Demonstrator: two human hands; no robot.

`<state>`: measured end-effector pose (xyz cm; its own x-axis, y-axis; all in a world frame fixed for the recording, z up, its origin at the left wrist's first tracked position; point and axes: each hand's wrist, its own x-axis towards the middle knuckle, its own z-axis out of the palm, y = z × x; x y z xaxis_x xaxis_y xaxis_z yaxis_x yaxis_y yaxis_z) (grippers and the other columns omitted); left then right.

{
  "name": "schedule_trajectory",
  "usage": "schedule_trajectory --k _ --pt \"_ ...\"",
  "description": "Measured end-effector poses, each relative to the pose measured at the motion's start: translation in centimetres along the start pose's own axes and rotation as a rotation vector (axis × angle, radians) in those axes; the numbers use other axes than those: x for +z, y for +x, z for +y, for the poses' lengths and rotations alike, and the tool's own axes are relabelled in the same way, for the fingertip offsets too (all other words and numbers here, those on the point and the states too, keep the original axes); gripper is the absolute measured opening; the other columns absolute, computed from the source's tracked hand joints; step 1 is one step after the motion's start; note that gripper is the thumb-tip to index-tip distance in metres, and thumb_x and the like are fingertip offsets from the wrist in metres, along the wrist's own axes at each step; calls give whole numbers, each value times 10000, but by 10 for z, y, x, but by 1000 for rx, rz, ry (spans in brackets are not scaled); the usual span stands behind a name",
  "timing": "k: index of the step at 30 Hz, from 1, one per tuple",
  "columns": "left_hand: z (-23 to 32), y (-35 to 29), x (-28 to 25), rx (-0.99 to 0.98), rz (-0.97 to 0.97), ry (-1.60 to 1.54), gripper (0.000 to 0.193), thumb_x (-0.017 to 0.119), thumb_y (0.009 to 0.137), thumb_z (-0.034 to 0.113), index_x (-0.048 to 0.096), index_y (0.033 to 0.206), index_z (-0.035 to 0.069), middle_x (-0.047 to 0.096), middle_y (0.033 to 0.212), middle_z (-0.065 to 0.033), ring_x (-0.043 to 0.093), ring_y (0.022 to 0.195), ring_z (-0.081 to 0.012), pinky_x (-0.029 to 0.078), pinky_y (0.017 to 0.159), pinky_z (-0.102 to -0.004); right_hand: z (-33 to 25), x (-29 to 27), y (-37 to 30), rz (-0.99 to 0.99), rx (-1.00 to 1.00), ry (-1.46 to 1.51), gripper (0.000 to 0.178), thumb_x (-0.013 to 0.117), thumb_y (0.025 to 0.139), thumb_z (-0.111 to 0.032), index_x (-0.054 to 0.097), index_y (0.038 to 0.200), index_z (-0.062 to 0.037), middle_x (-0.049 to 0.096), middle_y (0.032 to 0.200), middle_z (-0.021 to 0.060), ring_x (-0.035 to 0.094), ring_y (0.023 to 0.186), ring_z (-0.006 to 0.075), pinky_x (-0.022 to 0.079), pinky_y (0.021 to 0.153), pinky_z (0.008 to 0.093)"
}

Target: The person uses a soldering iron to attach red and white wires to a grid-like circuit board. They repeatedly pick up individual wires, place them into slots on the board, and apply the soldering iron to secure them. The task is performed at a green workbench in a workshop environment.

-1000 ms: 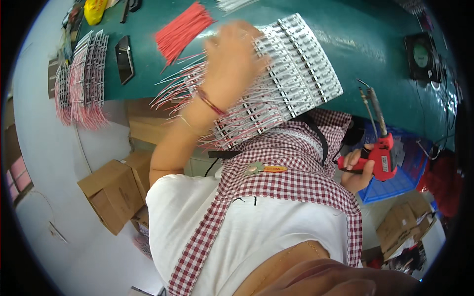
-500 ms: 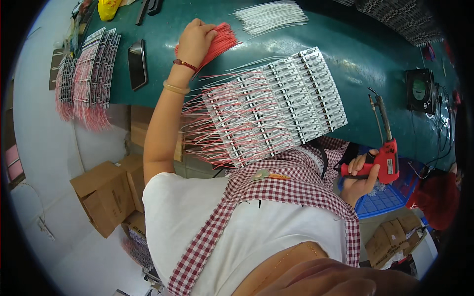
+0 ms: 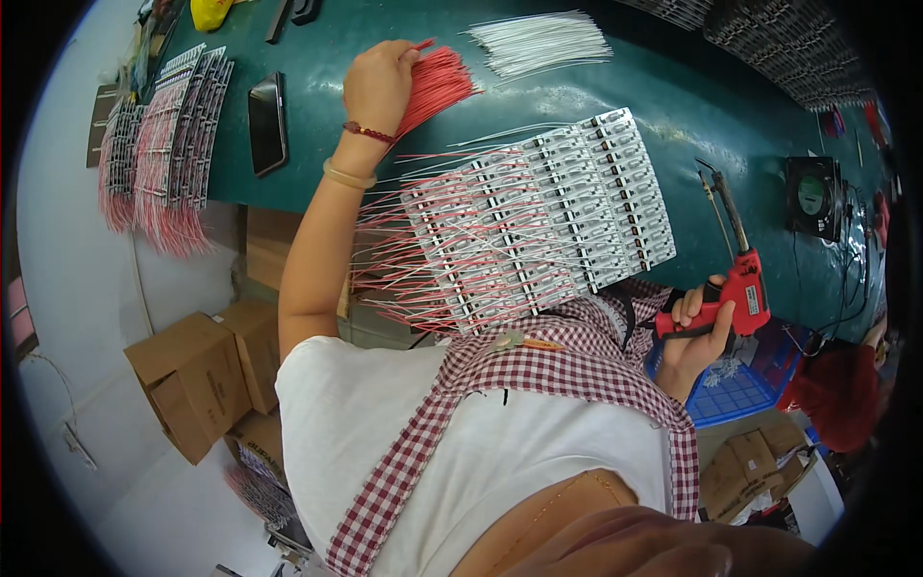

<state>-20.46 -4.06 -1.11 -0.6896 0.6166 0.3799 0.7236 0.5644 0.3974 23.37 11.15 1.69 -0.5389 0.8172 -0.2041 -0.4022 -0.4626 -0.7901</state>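
My left hand (image 3: 379,88) reaches to the far side of the green table, over a bundle of red wires (image 3: 442,85). Its fingertips are pinched together at the far end of the bundle; how many wires they grip is hidden. On the right, my right hand (image 3: 700,332) is wrapped round the handle of a red soldering gun (image 3: 746,293), whose metal tip and thin feed tube point up and away. Between the hands lies a panel of small circuit boards (image 3: 615,197). Red and white wires stick out over its left part; its right columns carry no wires.
A bundle of white wires (image 3: 540,44) lies beyond the panel. Left are a phone (image 3: 268,123) and wired panels (image 3: 178,144) hanging over the table edge. A black device with cables (image 3: 813,197) stands right, above a blue basket (image 3: 735,396). Cardboard boxes (image 3: 192,380) stand below left.
The left hand has shifted slightly right along the red wires, its fingertips now at their far end. The soldering gun stays in the right hand. The whole view has moved slightly.
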Motion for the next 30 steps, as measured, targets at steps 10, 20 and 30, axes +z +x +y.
schedule_trajectory --k 10,20,30 --pt "75 -30 -10 -167 387 -1112 272 531 988 175 590 1162 -26 663 875 -75 632 790 -151 529 739 -293 -3 -5 4 48 -11 -10 399 433 1006 -364 464 1184 -7 489 704 44 442 583 103 378 550 245" --pt "80 -42 7 -198 347 -1165 282 521 993 162 590 1161 -53 666 948 -63 632 818 -134 519 777 -264 -1 -11 -1 14 57 21 414 423 1008 -393 463 1205 -31 564 911 119 542 802 176 446 720 301" --pt "124 -72 -76 396 -623 -545 158 584 796 -26 674 920 12 664 856 -124 641 795 -254 517 716 -331 -1 11 -23 68 186 -124 533 436 962 -522 422 1228 -60 397 1400 314 416 1318 379 355 1075 438"
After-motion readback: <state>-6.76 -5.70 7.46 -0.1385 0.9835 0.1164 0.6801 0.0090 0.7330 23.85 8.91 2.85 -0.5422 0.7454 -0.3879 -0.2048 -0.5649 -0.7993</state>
